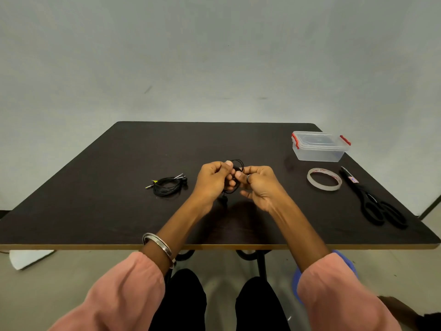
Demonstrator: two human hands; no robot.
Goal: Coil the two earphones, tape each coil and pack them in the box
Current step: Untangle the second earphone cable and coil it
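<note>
Pinching a thin black earphone cable [236, 167] wound into small glossy loops, the left hand [213, 179] and the right hand [259, 185] meet above the middle of the dark matte tabletop [95, 206]. Fingers of both hands curl round the coil, thumbs pressed on top; a dark band ring [248, 178] sits on a right finger. A short tail of the cable hangs below the hands, just beside the left wrist.

Left of the left hand, apart from it, a second black earphone [168, 185] lies in a loose tangle, its metal plug pointing away from the hands. Right of the right hand lies a flat ring of clear adhesive tape [324, 179], and just beyond it black-handled scissors [374, 204], blades pointing to the far edge. Farther away to the right stands a clear plastic rectangular box [318, 146], lid on, with red clips at both ends. A silver metal bangle [157, 247] circles the left forearm above a rolled pink sleeve [114, 295].
</note>
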